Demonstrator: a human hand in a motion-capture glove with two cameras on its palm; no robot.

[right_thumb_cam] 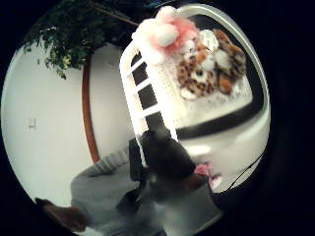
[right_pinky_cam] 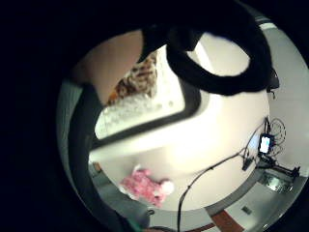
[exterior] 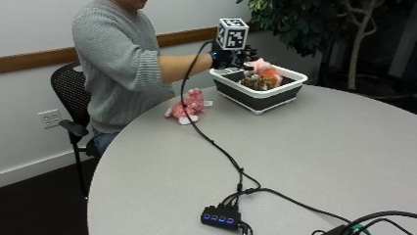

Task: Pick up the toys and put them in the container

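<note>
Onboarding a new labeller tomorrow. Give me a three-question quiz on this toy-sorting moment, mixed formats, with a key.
1. True or false: the gloved right hand is over the white and dark grey plastic container.
2. Where does the pink plush toy lie? A) in the container B) on the round grey table beside the container C) on the chair
3. Fill in: the container already holds a brown spotted plush toy and a fluffy pink and ____ plush toy.

Key: 1 true; 2 B; 3 white.
</note>
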